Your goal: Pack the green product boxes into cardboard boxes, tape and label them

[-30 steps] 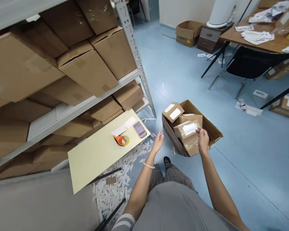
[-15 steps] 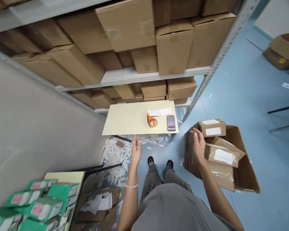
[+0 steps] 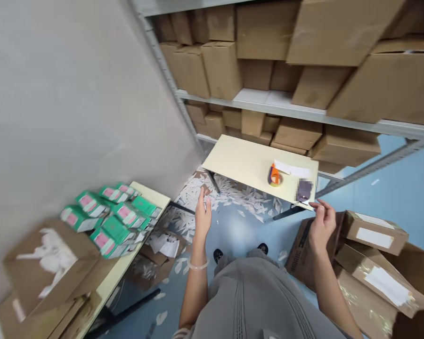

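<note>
My left hand (image 3: 203,214) hangs in the air with fingers stretched out and nothing in it, above the paper scraps on the floor. Off the near right corner of the cream table (image 3: 233,155), my right hand (image 3: 322,226) is held up, fingers apart and empty. On that table lie an orange tape dispenser (image 3: 274,175) with a roll of tape, white paper strips (image 3: 292,169) and a dark, pixelated flat object (image 3: 304,190). Below and right of my right hand stands a large carton (image 3: 305,252) holding several taped boxes with white labels (image 3: 374,237).
Shelves (image 3: 297,109) full of brown cardboard boxes (image 3: 221,70) rise behind the table. A second table (image 3: 151,190) on the left bears several green and pink packages (image 3: 125,214) and an open box (image 3: 56,263) with white paper. Paper scraps (image 3: 229,190) litter the blue floor.
My view has turned to the left, bringing the left table and its open box further into sight. Both hands remain raised and empty.
</note>
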Tool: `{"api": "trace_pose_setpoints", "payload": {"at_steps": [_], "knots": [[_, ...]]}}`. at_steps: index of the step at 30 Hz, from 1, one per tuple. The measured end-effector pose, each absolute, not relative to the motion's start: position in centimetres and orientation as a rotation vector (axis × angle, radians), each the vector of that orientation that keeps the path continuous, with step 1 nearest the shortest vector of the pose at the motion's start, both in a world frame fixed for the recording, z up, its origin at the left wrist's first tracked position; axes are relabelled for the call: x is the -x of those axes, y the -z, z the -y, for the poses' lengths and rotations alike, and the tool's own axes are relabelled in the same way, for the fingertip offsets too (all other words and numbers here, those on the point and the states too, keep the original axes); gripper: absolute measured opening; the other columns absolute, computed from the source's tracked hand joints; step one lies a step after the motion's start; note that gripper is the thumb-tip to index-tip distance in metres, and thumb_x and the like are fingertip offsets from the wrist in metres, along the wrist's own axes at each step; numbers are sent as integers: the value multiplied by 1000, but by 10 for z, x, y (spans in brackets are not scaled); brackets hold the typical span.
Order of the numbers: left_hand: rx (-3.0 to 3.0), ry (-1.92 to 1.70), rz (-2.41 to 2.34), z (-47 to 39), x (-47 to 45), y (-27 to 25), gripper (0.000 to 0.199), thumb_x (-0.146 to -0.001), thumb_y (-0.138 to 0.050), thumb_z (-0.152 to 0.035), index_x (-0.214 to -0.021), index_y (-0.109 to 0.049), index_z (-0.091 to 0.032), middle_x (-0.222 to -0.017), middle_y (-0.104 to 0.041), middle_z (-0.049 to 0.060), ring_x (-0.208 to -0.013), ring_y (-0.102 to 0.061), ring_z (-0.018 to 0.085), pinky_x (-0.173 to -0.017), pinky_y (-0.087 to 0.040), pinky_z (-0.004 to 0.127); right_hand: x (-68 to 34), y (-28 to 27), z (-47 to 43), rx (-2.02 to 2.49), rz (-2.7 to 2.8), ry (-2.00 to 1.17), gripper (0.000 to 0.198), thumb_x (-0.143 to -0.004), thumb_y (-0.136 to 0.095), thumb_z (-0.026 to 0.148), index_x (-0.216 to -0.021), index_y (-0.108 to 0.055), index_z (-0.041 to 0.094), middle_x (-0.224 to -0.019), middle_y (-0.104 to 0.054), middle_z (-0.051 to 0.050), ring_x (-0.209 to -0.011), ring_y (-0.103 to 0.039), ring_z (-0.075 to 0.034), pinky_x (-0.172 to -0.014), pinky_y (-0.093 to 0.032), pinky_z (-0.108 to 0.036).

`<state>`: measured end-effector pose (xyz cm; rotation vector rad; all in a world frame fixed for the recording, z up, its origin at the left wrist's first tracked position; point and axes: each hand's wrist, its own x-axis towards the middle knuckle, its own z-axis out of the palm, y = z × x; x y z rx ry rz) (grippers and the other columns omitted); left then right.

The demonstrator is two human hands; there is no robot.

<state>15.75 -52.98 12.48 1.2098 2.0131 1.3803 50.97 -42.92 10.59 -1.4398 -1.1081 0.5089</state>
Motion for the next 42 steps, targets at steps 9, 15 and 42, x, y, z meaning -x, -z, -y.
{"api": "trace_pose_setpoints", "payload": {"at_steps": [9, 15, 42], "knots": [[-843, -1526, -2373, 711, 14, -118, 60, -101, -32, -54, -153, -33, -25, -158, -37, 7, -147, -33, 20, -123, -23, 39, -304, -94, 503, 1298, 1339, -752, 49, -95, -42, 51, -123, -60, 16, -101, -70, -9, -103, -62, -23, -98, -42, -44], [-437, -1521, -2626, 845, 76, -101, 68, -99, -25, -59, -156, -26, -23, -163, -26, 6, -151, -21, 20, -126, -13, 39, -178, -101, 526, 1146, 1564, -952, 57, -97, -36, 52, -139, -51, 17, -124, -65, -14, -119, -58, -26, -105, -38, -49], [20, -1842, -2436, 809, 241, -87, 69, -97, -38, -61, -154, -30, -24, -149, -48, 15, -138, -46, 25, -114, -37, 43, 222, -30, 575, 664, 2845, -1701, 76, -89, -47, 54, -149, -33, 11, -138, -55, -22, -117, -62, -27, -100, -46, -42]]}}
